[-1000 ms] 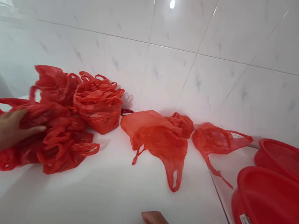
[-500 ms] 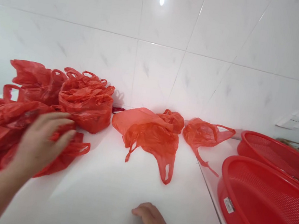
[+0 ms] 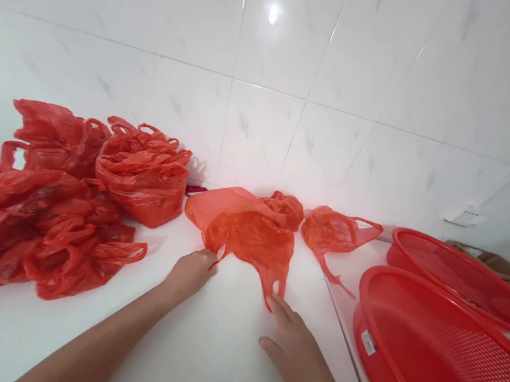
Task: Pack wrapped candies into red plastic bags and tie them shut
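Observation:
A thin red plastic bag [image 3: 248, 235] lies spread on the white table, its two handle loops toward me. My left hand [image 3: 191, 273] has its fingers closed on the left handle. At the right handle, my right hand [image 3: 293, 343] lays its outstretched fingers on the loop, with the thumb held apart. Behind this bag sits a crumpled red bag [image 3: 285, 207], partly covered. Another red bag [image 3: 332, 231] rests a little to the right, one handle trailing toward the front.
On the left, a loose heap of red bags [image 3: 52, 231] spreads out, with a stuffed red bag [image 3: 141, 180] behind it. Two red mesh baskets [image 3: 398, 340] stand at the right, past a seam in the tabletop. A tiled wall [image 3: 263, 135] closes off the back.
My left hand has left the heap and moved right to the spread bag's left handle. My right hand has moved forward onto the right handle. The view has shifted slightly right.

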